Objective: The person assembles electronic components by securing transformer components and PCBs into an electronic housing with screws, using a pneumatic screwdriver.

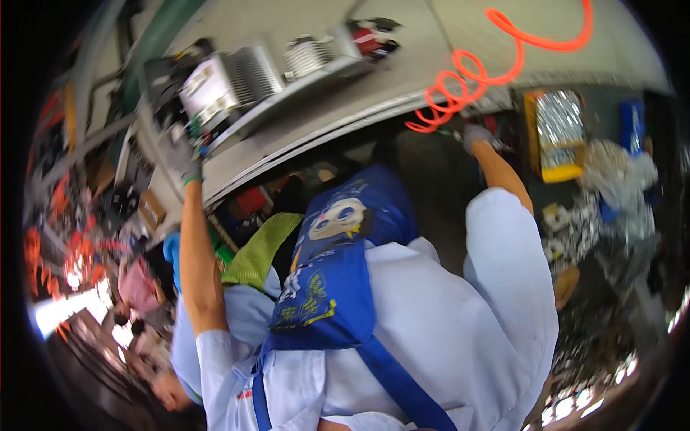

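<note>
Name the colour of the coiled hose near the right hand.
Bright orange-red coiled hose, seen in the head view.

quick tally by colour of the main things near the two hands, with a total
Grey gloved hands: 2, left hand and right hand
Orange coiled air hose: 1
Silver finned metal units: 2, larger unit and smaller unit
Yellow tray: 1
Blue apron: 1
Total: 7

Tabletop [402, 72] runs across the top of view, edge sloping down to the left. Finned metal units [230, 79] sit on its left part, a smaller finned unit [309, 54] just right of them. Left hand [185, 161] at the tabletop edge, below those units. Coiled air hose [489, 68] hangs over the right part; right hand [476, 135] directly under its lower end. Bin [555, 133] right of that hand.
</note>
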